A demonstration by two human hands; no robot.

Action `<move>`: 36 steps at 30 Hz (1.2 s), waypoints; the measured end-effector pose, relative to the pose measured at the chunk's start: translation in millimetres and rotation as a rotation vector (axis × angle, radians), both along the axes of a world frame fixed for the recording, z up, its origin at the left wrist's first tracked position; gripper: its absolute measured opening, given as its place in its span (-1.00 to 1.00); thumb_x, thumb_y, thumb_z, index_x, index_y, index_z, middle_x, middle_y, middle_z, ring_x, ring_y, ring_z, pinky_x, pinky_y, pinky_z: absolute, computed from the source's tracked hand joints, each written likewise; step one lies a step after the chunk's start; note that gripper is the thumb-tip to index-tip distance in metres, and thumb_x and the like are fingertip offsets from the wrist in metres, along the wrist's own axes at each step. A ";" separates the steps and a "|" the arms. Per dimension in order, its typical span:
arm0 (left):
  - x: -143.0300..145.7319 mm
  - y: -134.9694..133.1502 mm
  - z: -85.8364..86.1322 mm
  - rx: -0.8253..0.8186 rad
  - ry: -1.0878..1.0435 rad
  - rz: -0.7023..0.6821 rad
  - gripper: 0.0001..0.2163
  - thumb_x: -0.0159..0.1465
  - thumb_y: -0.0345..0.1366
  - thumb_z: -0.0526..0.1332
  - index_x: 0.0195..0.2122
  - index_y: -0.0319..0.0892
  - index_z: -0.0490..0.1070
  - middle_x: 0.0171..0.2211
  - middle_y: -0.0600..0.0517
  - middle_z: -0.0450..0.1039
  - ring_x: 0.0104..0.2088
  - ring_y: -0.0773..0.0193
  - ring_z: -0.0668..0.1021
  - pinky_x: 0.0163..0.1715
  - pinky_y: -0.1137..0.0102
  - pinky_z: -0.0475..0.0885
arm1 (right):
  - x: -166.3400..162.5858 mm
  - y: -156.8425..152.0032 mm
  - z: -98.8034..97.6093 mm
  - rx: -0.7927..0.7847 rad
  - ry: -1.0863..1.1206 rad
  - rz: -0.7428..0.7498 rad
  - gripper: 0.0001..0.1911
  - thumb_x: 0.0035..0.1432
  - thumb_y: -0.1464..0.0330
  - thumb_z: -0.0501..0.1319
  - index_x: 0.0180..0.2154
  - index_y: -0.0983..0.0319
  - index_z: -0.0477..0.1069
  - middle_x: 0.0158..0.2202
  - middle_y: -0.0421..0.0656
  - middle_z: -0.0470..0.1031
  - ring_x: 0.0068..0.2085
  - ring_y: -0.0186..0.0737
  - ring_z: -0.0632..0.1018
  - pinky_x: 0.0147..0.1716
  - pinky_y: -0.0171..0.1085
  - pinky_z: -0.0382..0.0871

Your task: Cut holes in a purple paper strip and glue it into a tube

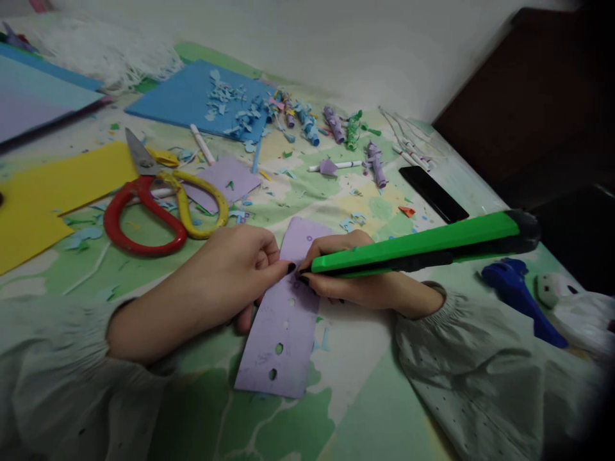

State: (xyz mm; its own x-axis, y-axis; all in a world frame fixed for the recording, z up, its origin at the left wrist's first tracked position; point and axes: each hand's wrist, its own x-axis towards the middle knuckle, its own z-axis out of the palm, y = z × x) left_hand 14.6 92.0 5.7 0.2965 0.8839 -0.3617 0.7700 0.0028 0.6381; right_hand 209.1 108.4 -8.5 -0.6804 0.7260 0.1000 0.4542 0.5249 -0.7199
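Observation:
A long lilac foam strip (283, 333) with a few small round holes lies on the green patterned surface in front of me. My left hand (230, 269) is closed, its fingers pressed on the strip's left edge. My right hand (346, 269) grips a green utility knife (423, 246), its tip on the strip right beside my left fingertips. The knife's black rear end points to the right.
Red-handled and yellow-handled scissors (154, 205) lie left of my hands. A yellow sheet (43, 192), a blue sheet (192, 96) with paper scraps, rolled paper pieces (336, 125), a black phone (432, 192) and a blue tool (519, 288) lie around.

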 end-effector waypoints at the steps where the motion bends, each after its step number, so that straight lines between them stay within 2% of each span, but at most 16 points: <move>1: -0.1 0.0 -0.4 0.002 -0.005 -0.003 -0.78 0.22 -0.19 0.09 -0.55 -0.11 0.28 -0.87 0.19 0.35 -0.75 0.34 0.47 -0.67 0.52 0.26 | 0.0 0.0 -0.4 0.002 -0.004 -0.001 -0.89 0.07 0.37 0.23 -0.43 0.29 0.46 -0.58 -0.28 0.36 -0.52 -0.44 0.32 -0.51 -0.43 0.13; 13: 0.5 -0.1 1.8 -0.036 -0.013 0.006 -0.78 0.21 -0.20 0.10 -0.56 -0.11 0.27 -0.87 0.20 0.34 -0.80 0.38 0.42 -0.72 0.55 0.22 | 0.2 0.1 -1.6 0.014 0.013 -0.001 -0.89 0.05 0.38 0.23 -0.43 0.31 0.48 -0.55 -0.26 0.41 -0.51 -0.45 0.36 -0.49 -0.46 0.18; 23: -0.8 0.0 -0.1 -0.026 -0.019 0.004 -0.80 0.19 -0.21 0.10 -0.55 -0.12 0.30 -0.87 0.19 0.34 -0.79 0.35 0.44 -0.71 0.53 0.23 | -4.5 -0.3 -1.5 0.086 -0.064 -0.064 -0.90 -0.02 0.39 0.22 -0.48 0.29 0.47 -0.62 -0.29 0.35 -0.57 -0.46 0.30 -0.54 -0.44 0.11; 30: 0.0 0.1 0.0 -0.010 -0.012 -0.011 -0.80 0.20 -0.18 0.09 -0.54 -0.11 0.29 -0.87 0.22 0.34 -0.78 0.37 0.44 -0.72 0.55 0.21 | -5.6 -0.1 -2.8 0.158 -0.029 -0.060 -0.89 -0.03 0.40 0.19 -0.51 0.30 0.46 -0.62 -0.27 0.40 -0.57 -0.46 0.33 -0.52 -0.43 0.13; 36: 0.7 -0.3 0.1 0.027 0.004 -0.004 -0.79 0.21 -0.20 0.09 -0.54 -0.11 0.29 -0.87 0.21 0.34 -0.76 0.36 0.47 -0.67 0.53 0.24 | -4.6 -0.9 -2.1 0.141 -0.040 -0.052 -0.89 -0.02 0.39 0.20 -0.49 0.29 0.48 -0.56 -0.23 0.48 -0.52 -0.42 0.41 -0.49 -0.42 0.18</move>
State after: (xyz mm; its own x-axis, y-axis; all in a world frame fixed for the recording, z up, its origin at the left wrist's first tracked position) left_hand 15.3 91.7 5.8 0.2984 0.8924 -0.3386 0.7723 -0.0173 0.6350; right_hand 204.5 107.4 -10.6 -0.6478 0.7409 0.1772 0.5102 0.5947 -0.6213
